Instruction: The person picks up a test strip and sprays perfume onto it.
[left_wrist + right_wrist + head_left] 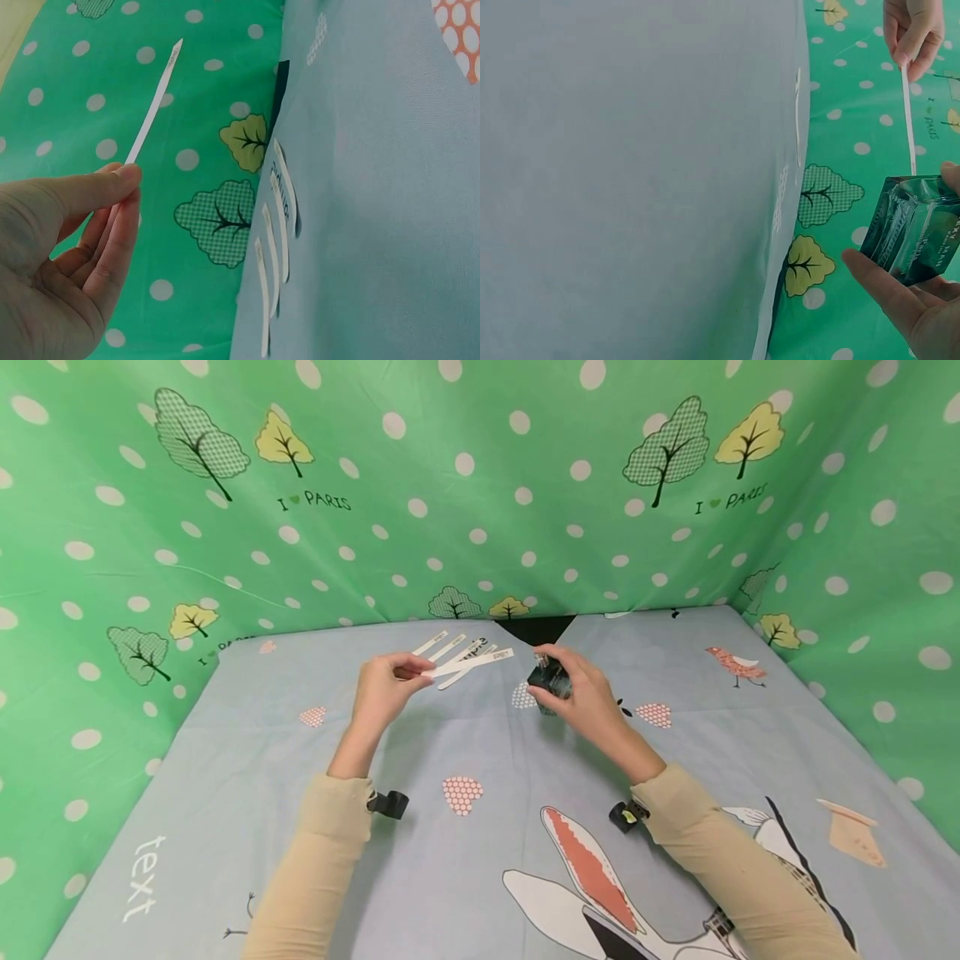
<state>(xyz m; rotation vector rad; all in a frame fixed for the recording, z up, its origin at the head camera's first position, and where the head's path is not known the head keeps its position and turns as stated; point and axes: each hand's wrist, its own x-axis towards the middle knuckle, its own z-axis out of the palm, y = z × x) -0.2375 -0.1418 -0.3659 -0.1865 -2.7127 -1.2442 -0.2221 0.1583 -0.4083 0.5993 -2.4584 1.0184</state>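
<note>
My left hand pinches one end of a white perfume test strip between thumb and fingers. In the left wrist view that strip slants upward, with small print near its pointed tip. My right hand grips a dark green glass perfume bottle, its sprayer top towards the strip. Light lettering marks the bottle in the right wrist view, where the strip's far end meets its outline. Several more test strips lie fanned out on the table below the left hand.
A grey-blue printed cloth with hearts and a rabbit covers the table. Green polka-dot curtains hang behind and along both sides. Each wrist wears a small black camera.
</note>
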